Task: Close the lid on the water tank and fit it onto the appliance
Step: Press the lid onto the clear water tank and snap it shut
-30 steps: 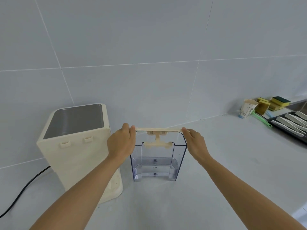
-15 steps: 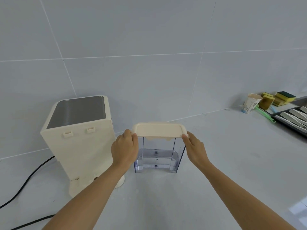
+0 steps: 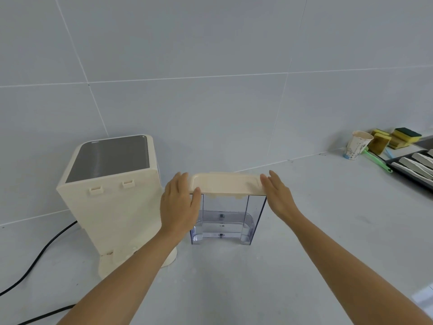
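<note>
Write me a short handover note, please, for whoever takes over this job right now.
Left hand: open, flat against the lid's left end.
Right hand: open, at the lid's right end.
Lid lies flat on the clear water tank, which stands on the counter right of the appliance.
Done: lid looks closed.
Left: fit the tank onto the appliance.

I see a clear, glossy plastic tank (image 3: 226, 216) with a matt cream plastic lid (image 3: 226, 184). The appliance (image 3: 117, 198) beside it looks like matt cream plastic too, with a brushed, dull-shining metal-looking top. The counter (image 3: 328, 231) is smooth, pale and matt; the wall tiles (image 3: 210, 43) have a soft sheen. A paper cup (image 3: 357, 145) and rough-topped sponges (image 3: 404, 137) sit far right.
</note>
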Demonstrator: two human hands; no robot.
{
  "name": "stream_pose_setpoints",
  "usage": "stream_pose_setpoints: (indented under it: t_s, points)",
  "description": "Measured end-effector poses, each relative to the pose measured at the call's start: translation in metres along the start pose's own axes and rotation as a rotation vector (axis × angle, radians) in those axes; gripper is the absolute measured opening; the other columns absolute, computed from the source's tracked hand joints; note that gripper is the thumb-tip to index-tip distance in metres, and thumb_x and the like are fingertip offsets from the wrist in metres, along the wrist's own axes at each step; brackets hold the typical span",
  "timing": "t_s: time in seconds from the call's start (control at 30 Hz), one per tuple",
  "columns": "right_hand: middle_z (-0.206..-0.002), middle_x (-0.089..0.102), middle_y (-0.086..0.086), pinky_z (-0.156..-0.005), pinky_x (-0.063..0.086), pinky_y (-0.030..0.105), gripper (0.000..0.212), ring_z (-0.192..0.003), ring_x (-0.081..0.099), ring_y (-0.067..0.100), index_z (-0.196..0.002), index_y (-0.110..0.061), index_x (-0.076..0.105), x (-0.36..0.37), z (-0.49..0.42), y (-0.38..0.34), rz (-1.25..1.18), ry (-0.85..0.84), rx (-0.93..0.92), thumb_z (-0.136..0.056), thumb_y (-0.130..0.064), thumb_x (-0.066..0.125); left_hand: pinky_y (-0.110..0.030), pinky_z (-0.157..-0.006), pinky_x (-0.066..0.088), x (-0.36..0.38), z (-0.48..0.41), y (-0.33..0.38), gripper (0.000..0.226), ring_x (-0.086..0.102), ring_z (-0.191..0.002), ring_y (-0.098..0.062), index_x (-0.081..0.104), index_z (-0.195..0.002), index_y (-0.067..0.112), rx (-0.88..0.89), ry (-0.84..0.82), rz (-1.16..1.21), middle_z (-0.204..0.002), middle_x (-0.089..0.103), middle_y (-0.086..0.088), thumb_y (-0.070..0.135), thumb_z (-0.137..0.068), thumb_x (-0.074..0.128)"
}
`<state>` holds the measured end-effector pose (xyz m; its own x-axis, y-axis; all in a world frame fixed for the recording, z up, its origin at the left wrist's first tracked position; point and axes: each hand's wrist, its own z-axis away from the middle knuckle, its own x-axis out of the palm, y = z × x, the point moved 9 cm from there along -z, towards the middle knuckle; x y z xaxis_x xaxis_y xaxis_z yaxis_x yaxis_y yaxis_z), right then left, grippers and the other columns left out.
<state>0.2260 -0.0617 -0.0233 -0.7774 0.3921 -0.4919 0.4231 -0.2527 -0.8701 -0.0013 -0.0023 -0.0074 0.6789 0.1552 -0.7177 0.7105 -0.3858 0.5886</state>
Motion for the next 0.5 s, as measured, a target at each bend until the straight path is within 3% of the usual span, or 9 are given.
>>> stream_pose_setpoints:
  t_s: [0.1, 0.23, 0.37, 0.43, 0.5]
  points:
    - [-0.152, 0.029, 0.013, -0.110, 0.024, 0.035, 0.060, -0.139, 0.029, 0.028, -0.146, -0.012, 0.019, 0.002, -0.021, -0.015, 0.085, -0.062, -0.017, -0.094, -0.039, 0.034, -0.042, -0.109, 0.026, 0.006, 0.006, 0.019, 0.070, 0.028, -0.135, -0.032, 0.036, -0.131, 0.009, 0.067, -0.061, -0.044, -0.148, 0.030, -0.015, 0.050, -0.077, 0.018]
    - [-0.148, 0.035, 0.011, -0.102, 0.030, 0.033, 0.059, -0.134, 0.035, 0.028, -0.144, -0.016, 0.024, 0.020, -0.042, -0.025, 0.268, -0.225, 0.022, -0.092, -0.042, 0.036, -0.041, -0.117, 0.005, 0.025, 0.017, 0.026, 0.054, 0.001, -0.142, -0.024, 0.017, -0.140, 0.015, -0.018, -0.182, -0.011, -0.155, 0.003, -0.010, 0.035, -0.092, 0.033]
    - [-0.143, 0.044, 0.009, -0.092, 0.036, 0.032, 0.055, -0.119, 0.049, 0.028, -0.136, -0.015, 0.041, 0.034, -0.045, -0.025, 0.360, -0.354, 0.062, -0.090, -0.044, 0.040, -0.042, -0.115, -0.007, 0.045, 0.024, 0.023, 0.062, -0.012, -0.142, -0.022, 0.002, -0.142, 0.018, -0.003, -0.298, -0.177, -0.155, -0.010, -0.009, 0.048, -0.090, 0.017]
    - [-0.122, 0.060, 0.017, -0.076, 0.037, 0.031, 0.053, -0.086, 0.055, 0.025, -0.125, -0.006, 0.053, 0.038, -0.044, -0.024, 0.418, -0.375, 0.062, -0.089, -0.044, 0.041, -0.043, -0.115, -0.007, 0.049, 0.025, 0.022, 0.078, -0.014, -0.142, -0.024, 0.001, -0.142, 0.017, 0.045, -0.284, -0.235, -0.155, -0.010, -0.010, 0.057, -0.075, -0.004]
    - [-0.074, 0.060, 0.015, -0.060, 0.033, 0.028, 0.055, -0.057, 0.046, 0.019, -0.108, 0.003, 0.059, 0.037, -0.044, -0.023, 0.466, -0.373, 0.063, -0.087, -0.045, 0.043, -0.042, -0.113, -0.010, 0.052, 0.026, 0.021, 0.091, -0.016, -0.141, -0.025, 0.000, -0.142, 0.017, 0.093, -0.271, -0.221, -0.154, -0.012, -0.010, 0.065, -0.066, -0.012]
